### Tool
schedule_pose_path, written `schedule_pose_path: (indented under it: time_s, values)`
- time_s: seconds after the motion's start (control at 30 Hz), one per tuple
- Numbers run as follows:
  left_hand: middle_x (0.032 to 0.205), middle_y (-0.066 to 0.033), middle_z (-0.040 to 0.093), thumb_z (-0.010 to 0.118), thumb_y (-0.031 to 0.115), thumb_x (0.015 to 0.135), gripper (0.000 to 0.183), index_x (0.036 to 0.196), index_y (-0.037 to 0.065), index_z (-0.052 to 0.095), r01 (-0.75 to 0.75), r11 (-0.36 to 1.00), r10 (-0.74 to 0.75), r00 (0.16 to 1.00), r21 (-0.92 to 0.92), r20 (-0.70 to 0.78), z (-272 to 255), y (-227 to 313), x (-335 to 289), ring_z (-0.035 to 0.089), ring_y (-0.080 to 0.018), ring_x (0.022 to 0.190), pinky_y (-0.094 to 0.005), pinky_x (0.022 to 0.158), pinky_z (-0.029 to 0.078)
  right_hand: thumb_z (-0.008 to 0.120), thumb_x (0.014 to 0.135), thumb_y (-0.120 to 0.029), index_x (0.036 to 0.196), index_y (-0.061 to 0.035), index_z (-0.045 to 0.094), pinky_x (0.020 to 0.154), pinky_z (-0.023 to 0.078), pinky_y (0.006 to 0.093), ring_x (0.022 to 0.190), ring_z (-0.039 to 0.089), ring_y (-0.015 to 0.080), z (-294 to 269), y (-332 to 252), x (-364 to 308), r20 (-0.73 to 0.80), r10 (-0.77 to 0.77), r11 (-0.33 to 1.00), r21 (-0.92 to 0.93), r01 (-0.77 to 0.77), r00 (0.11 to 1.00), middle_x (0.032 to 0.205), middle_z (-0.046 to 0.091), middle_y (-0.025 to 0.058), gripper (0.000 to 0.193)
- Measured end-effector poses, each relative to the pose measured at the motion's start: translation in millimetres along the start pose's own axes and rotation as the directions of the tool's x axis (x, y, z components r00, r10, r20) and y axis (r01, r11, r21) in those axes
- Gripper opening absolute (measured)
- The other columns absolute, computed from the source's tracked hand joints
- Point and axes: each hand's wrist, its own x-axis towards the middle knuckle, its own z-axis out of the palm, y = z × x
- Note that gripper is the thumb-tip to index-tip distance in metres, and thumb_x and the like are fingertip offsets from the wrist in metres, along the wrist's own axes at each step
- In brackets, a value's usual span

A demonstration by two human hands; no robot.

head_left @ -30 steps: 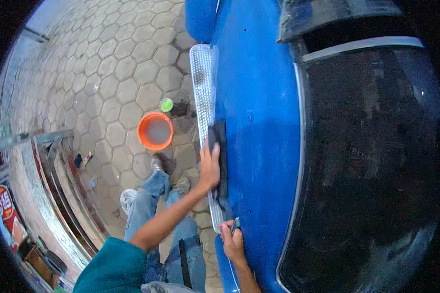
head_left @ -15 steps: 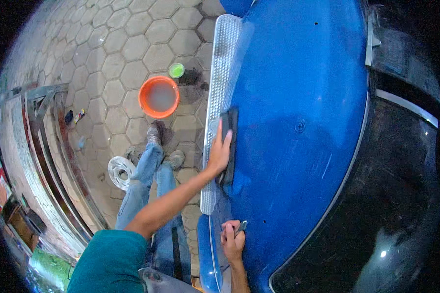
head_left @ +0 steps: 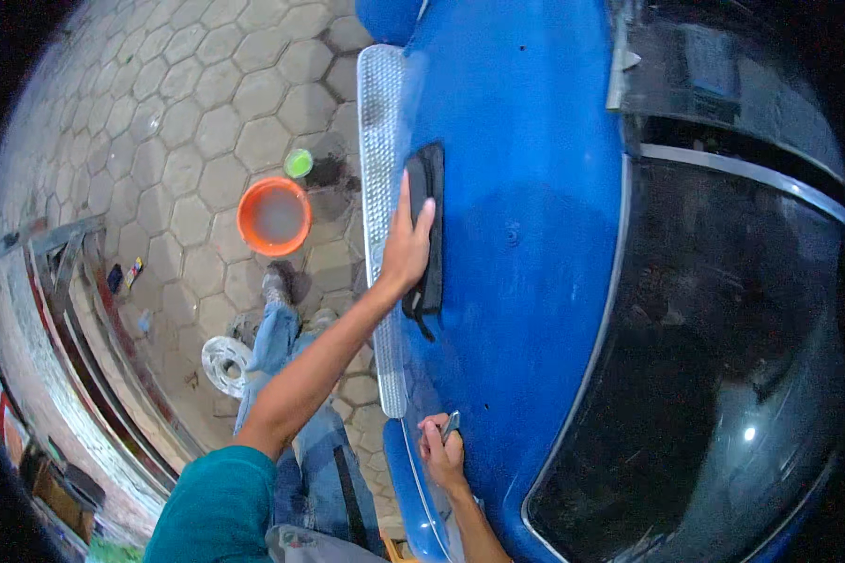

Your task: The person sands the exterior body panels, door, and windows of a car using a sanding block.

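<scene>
Along the edge of a blue vehicle panel (head_left: 535,310) runs a silver dimpled strip (head_left: 382,141). My left hand (head_left: 407,249) is at a long, flat black case (head_left: 430,286) with a strap end, its fingers along one side and the thumb over the other. The case lies against the panel, right beside the strip. Nearer me, my right hand (head_left: 444,457) is closed round a small grey metal tool (head_left: 452,424), whose tip sticks out past the fingers. What kind of tool it is, I cannot make out. This hand is close to the strip's near end.
On the hexagonal paving (head_left: 188,169) to the left stand an orange bucket (head_left: 242,228) of cloudy water and a small green tub (head_left: 299,163). A white ring-shaped object (head_left: 215,368) lies by my legs. Metal rails (head_left: 70,310) run at far left. Dark glass (head_left: 704,357) borders the panel at right.
My left hand has slid the black case away from me along the silver strip. My right hand still holds the small tool. The whole view has shifted a little.
</scene>
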Motion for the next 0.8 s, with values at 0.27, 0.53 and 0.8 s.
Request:
schedule_pose_path:
  time_s: [0.27, 0.53, 0.8]
  values:
    - [0.15, -0.0199, 0.034, 0.059, 0.026, 0.091, 0.074, 0.152, 0.005, 0.025, -0.451, 0.881, 0.37, 0.845, 0.142, 0.386, 5, 113, -21, 0.028, -0.0307, 0.143, -0.0394, 0.118, 0.017, 0.049, 0.101, -0.025, 0.096, -0.0054, 0.056, 0.049, 0.036, 0.0257, 0.054, 0.043, 0.0068, -14, -4, -4, -0.041, -0.071, 0.992, -0.112, 0.066, 0.997, 0.063, 0.046, -0.0029, 0.021]
    - [0.128, -0.021, 0.053, 0.057, 0.017, 0.083, 0.06, 0.141, 0.009, 0.043, -0.397, 0.917, 0.398, 0.912, -0.027, 0.098, 6, 115, 54, 0.046, -0.0372, 0.123, -0.042, 0.107, 0.033, 0.05, 0.101, -0.025, 0.094, -0.0062, 0.056, 0.049, 0.035, 0.0257, 0.054, 0.042, 0.006, -6, -2, 2, -0.009, -0.06, 0.994, -0.097, 0.059, 0.998, 0.063, 0.046, -0.0038, 0.021]
    - [0.125, -0.0203, 0.047, 0.049, 0.004, 0.071, 0.059, 0.129, 0.009, 0.044, -0.214, 0.956, 0.256, 0.943, -0.201, 0.213, 0, 55, 18, 0.046, -0.0383, 0.119, -0.0422, 0.108, 0.031, 0.049, 0.102, -0.025, 0.093, -0.0071, 0.056, 0.045, 0.033, 0.0225, 0.052, 0.04, 0.005, -1, 5, 2, -0.016, -0.075, 0.988, -0.134, 0.072, 0.997, 0.062, 0.044, -0.0034, 0.022]
